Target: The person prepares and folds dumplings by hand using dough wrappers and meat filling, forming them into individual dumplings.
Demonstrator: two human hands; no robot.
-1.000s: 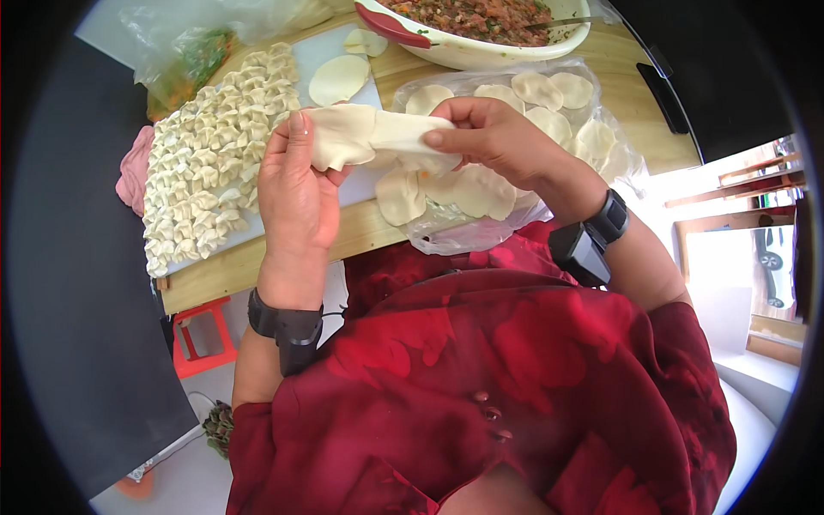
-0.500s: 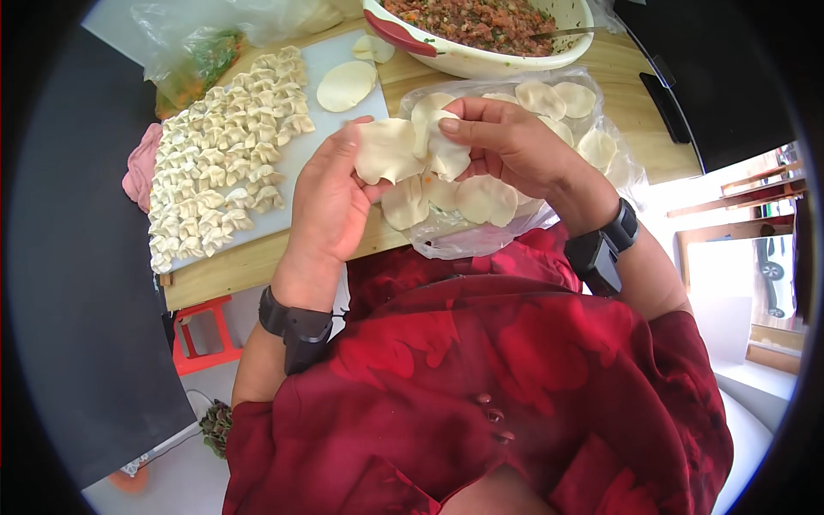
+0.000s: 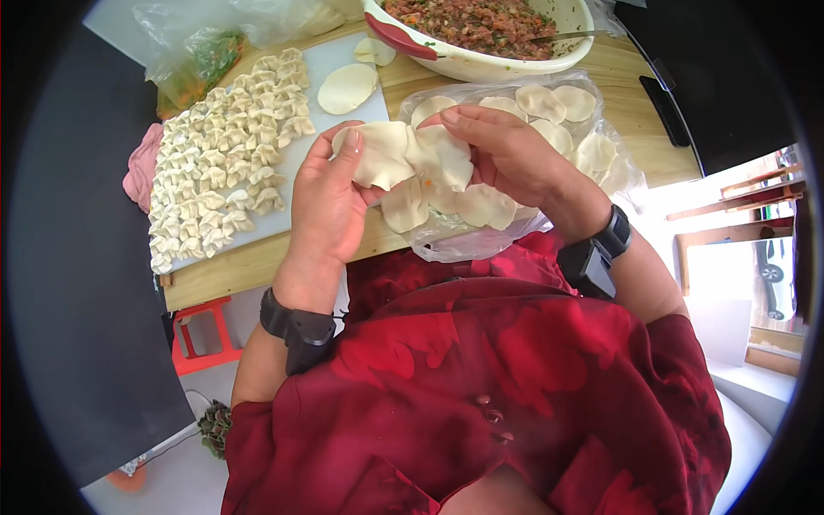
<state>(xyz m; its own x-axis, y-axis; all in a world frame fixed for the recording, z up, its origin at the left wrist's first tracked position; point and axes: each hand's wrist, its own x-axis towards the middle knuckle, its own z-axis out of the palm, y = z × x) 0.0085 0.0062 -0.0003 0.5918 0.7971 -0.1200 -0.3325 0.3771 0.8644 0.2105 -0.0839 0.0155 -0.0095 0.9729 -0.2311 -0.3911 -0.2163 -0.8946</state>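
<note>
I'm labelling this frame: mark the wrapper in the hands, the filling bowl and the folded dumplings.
wrapper (image 3: 382, 154), head view, on its flat left half.
filling bowl (image 3: 481, 62), head view, on its white outer wall.
folded dumplings (image 3: 225, 150), head view, mid-cluster on the board.

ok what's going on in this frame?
A person is handling dumpling wrappers. The left hand and right hand each pinch a round wrapper, apparently peeling stuck ones apart above a plastic sheet of wrappers. Rows of folded dumplings sit on a white board to the left; a bowl of filling stands behind.
</note>
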